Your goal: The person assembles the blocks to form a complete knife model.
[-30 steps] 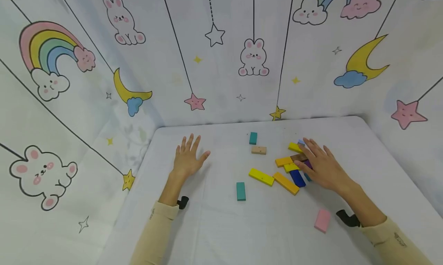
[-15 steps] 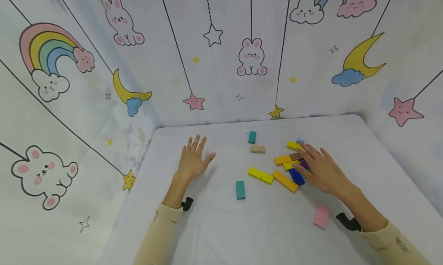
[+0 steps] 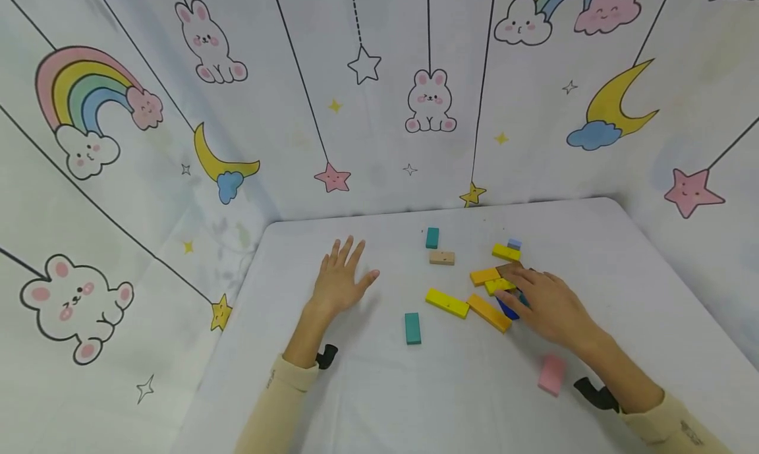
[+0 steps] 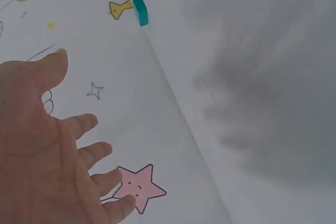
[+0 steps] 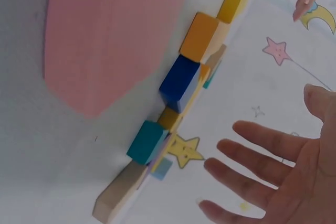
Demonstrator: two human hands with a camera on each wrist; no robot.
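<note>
In the head view my left hand (image 3: pixel 340 286) hovers over the left of the white table, fingers spread and holding nothing. My right hand (image 3: pixel 554 309) is over a loose cluster of wooden blocks, its fingers straight and apart from them in the right wrist view. Around it lie a blue block (image 5: pixel 180 81), a brown block (image 3: pixel 510 268), an orange block (image 3: pixel 485 277), a yellow block (image 3: pixel 499 286) and a teal block (image 5: pixel 147 141). A longer orange block (image 3: pixel 489 313) touches the cluster's near side. Part of the cluster is hidden under my right hand.
A yellow block (image 3: pixel 447 303), a teal block (image 3: pixel 412 329) and a tan block (image 3: pixel 441 258) lie between the hands. Nearer me is a pink block (image 3: pixel 552 375). Farther back are another yellow block (image 3: pixel 506 252) and a light blue one (image 3: pixel 514 244). Printed cloth walls (image 3: pixel 391 144) border the table.
My left hand has drifted to the right. The right hand has moved slightly nearer me, uncovering the back yellow and light blue blocks and covering more of the blue one.
</note>
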